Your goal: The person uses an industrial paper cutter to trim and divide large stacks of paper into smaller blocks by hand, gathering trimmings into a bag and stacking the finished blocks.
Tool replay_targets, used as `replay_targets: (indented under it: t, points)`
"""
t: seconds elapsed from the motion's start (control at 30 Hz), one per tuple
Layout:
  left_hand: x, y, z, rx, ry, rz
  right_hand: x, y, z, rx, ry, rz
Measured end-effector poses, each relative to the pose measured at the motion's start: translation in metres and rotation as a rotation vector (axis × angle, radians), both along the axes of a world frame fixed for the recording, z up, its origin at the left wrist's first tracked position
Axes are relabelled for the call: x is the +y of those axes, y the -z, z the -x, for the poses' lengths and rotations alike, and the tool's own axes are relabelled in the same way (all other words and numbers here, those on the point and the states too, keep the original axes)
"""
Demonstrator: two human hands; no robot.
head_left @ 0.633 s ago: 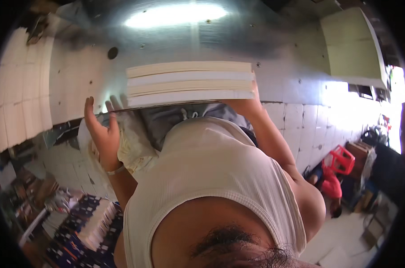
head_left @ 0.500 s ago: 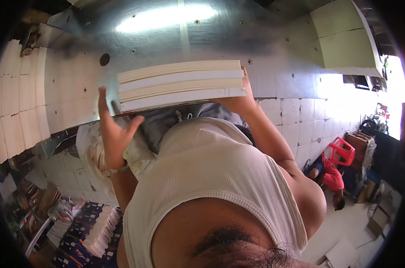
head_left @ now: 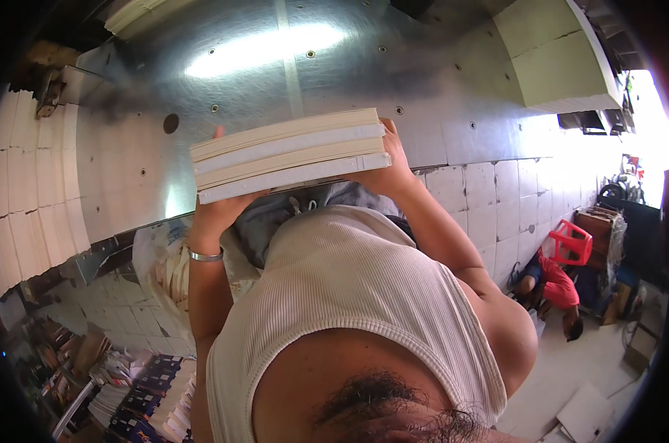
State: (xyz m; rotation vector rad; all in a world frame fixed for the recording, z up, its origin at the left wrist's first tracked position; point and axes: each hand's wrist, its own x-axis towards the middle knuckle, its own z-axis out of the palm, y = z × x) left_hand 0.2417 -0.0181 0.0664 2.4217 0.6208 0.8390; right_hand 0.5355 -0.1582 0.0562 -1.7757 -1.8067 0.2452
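Note:
Both my hands hold a stack of thick paper blocks (head_left: pixel 290 151), in alternating cream and white layers, at the near edge of the metal table (head_left: pixel 253 96). My left hand (head_left: pixel 218 213) is closed round the stack's left end, its palm below and a fingertip showing above the top. At the other end, my right hand (head_left: pixel 390 171) grips the corner, with the fingers partly hidden behind and under the paper. The stack tilts a little, its right end higher in view.
Tall rows of cut paper (head_left: pixel 35 177) line the table's left side. A pale green paper stack (head_left: pixel 556 55) stands at the right. Dark printed stacks (head_left: pixel 146 391) lie lower left. Beyond the tiled wall, a person in red (head_left: pixel 559 284) is near a red plastic stool (head_left: pixel 570 242).
My left hand, open and apart from the stack before, has closed on its left end. The stack has shifted slightly left and tilted, with my right hand still on it.

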Motion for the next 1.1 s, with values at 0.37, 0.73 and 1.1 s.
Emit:
replay_targets:
  t: [0.37,0.73,1.1]
  points:
    - [-0.008,0.000,0.008,0.059,-0.064,0.186,0.005,-0.014,0.005,0.041,0.034,0.163]
    - [-0.009,-0.014,-0.001,-0.145,-0.042,0.168,0.000,-0.018,0.006,0.182,0.016,0.156]
    - [-0.011,-0.007,0.002,-0.042,-0.085,-0.036,-0.004,-0.010,0.003,0.210,0.018,0.138]
